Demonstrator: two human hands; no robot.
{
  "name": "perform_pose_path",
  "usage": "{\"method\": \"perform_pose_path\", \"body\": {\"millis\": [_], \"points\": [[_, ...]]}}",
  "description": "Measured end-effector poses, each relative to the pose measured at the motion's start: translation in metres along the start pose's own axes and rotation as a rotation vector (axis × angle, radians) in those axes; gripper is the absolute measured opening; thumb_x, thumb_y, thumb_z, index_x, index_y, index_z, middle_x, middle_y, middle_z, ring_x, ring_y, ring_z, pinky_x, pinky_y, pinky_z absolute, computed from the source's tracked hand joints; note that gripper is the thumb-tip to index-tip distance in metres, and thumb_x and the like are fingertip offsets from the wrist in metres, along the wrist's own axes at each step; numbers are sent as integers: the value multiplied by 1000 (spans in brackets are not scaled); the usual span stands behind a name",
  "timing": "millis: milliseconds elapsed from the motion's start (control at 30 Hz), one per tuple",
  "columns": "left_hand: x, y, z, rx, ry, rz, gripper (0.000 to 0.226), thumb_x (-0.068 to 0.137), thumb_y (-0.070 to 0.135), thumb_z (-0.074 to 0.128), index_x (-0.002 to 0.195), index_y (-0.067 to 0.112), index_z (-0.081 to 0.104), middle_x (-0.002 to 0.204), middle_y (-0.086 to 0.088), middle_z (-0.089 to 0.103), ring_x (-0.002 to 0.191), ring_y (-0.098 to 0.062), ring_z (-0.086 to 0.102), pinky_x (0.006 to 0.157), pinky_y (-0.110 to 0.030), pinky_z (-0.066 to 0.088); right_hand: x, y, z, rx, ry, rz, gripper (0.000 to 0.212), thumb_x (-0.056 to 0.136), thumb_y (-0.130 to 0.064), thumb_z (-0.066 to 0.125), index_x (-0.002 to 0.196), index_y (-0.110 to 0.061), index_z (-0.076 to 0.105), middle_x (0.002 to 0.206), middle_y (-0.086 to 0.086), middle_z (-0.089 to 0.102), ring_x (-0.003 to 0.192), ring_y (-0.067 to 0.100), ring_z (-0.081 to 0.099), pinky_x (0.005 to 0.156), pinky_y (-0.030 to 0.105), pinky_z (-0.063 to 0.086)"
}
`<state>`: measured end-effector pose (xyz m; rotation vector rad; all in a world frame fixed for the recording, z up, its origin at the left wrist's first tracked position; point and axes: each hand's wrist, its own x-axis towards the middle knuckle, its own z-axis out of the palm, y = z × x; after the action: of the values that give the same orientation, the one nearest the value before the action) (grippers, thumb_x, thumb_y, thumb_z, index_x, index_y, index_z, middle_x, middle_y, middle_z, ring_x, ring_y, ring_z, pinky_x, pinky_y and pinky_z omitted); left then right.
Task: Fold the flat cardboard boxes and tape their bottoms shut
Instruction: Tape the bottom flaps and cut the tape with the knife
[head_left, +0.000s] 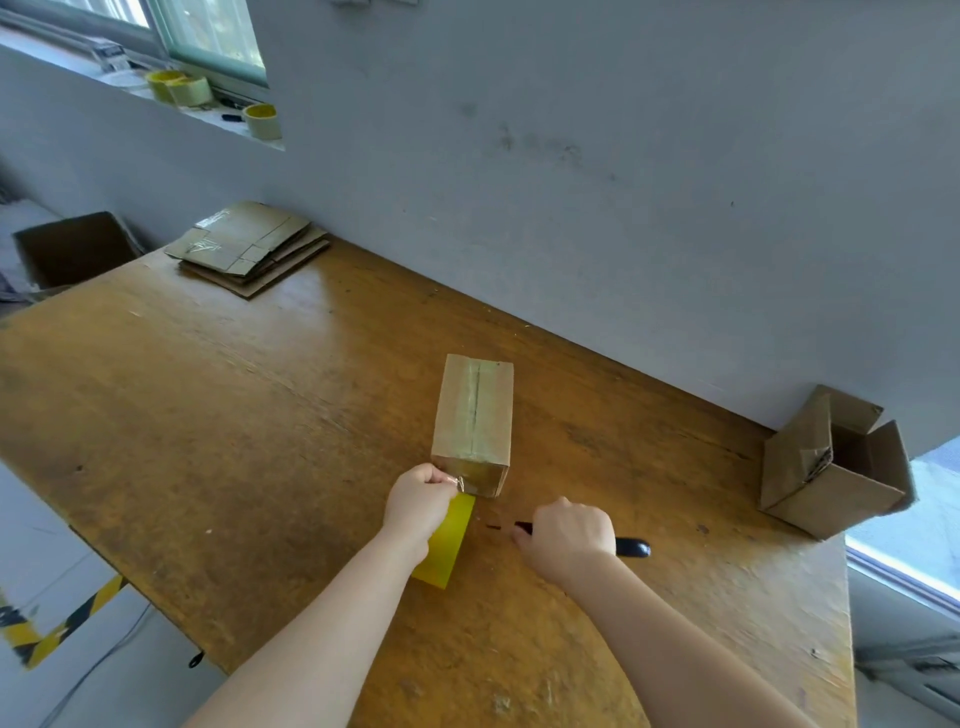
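While the far edge of the wooden bench (597, 358) runs along the grey wall (623, 156) from upper left to right, its left edge crosses the lower left of the frame, with the floor below it. A wide stretch of open wood lies left of the middle, between the near edge and the stack of flat cardboard boxes (249, 249) at the far left corner. At the right edge an open box (831, 467) stands with its flaps up, well apart from the hands.

A folded cardboard box (474, 415) stands in the middle of the frame, and a shiny taped seam runs along its top face. The left grip (418, 501) is just beside the near left corner of this box. Its fingers are curled and pinch the tape strip (460, 483) that comes down over the near face. The yellow tape roll (447, 545) is just below this wrist; I cannot tell if the hand carries it also.

The right grip (566, 538) is near the box, to the lower right of it, not touching it. It is closed around a black-handled tool (631, 547). The handle sticks out to the right, and a dark tip points toward the tape roll.
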<state>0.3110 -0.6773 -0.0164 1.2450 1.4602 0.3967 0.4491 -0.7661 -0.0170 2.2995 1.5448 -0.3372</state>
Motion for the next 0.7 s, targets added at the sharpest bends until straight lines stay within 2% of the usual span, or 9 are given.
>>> {"method": "perform_pose_path", "body": {"millis": [100, 233, 333, 400, 467, 533, 600, 633, 700], "points": [[3, -1, -3, 4, -10, -1, 11, 94, 14, 56, 85, 12, 62, 90, -9, 61, 76, -16, 50, 60, -25, 38, -6, 1, 30, 36, 8, -19, 58, 94, -66, 32, 109, -19, 62, 108, 4, 61, 95, 24, 62, 68, 33, 41], [4, -1, -5, 8, -34, -3, 8, 95, 16, 57, 88, 14, 62, 92, -5, 60, 81, -14, 52, 60, -23, 37, -14, 4, 44, 56, -7, -33, 60, 91, -69, 39, 123, -21, 55, 120, 3, 59, 112, 24, 54, 86, 34, 42], [6, -1, -7, 7, -46, -17, 8, 93, 17, 58, 88, 15, 63, 95, -6, 62, 85, -15, 54, 64, -26, 40, -6, -2, 25, 230, 321, -27, 64, 82, -74, 47, 114, -20, 56, 111, 0, 57, 103, 21, 53, 82, 33, 45], [9, -1, -7, -16, -47, -43, 9, 93, 19, 59, 86, 17, 64, 98, -5, 64, 89, -17, 55, 70, -29, 41, 7, -12, 5, 354, 591, -76, 60, 80, -65, 59, 115, -18, 57, 114, 3, 57, 104, 23, 54, 82, 35, 50], [11, 0, -8, -42, -38, -79, 13, 93, 19, 58, 81, 16, 63, 97, -3, 63, 86, -15, 53, 72, -32, 38, 21, -26, -13, 387, 714, -152, 63, 78, -56, 67, 126, -17, 53, 129, 6, 55, 122, 27, 51, 98, 41, 47], [14, 1, -9, -56, -48, -103, 12, 93, 20, 58, 83, 14, 62, 98, -4, 63, 84, -16, 51, 72, -32, 37, 32, -36, -26, 351, 676, -226, 70, 80, -52, 69, 139, -21, 45, 146, 7, 45, 139, 29, 38, 112, 40, 27], [15, 2, -10, -57, -73, -126, 7, 94, 23, 58, 98, 17, 60, 106, 0, 60, 94, -18, 50, 80, -32, 37, 42, -41, -33, 313, 572, -256, 70, 87, -51, 63, 147, -25, 36, 156, 6, 33, 147, 26, 23, 116, 38, 13], [15, 3, -11, -52, -92, -128, 12, 95, 24, 57, 107, 22, 57, 110, 2, 56, 98, -18, 48, 84, -32, 36, 46, -42, -33, 298, 523, -261, 69, 90, -50, 59, 148, -25, 34, 157, 5, 30, 148, 25, 19, 118, 39, 12], [19, 4, -10, -37, -118, -126, 27, 96, 25, 55, 123, 24, 54, 114, 2, 54, 101, -17, 45, 86, -32, 35, 51, -42, -32, 282, 468, -263, 65, 91, -48, 57, 148, -23, 36, 156, 5, 31, 147, 25, 21, 117, 43, 22]]}}
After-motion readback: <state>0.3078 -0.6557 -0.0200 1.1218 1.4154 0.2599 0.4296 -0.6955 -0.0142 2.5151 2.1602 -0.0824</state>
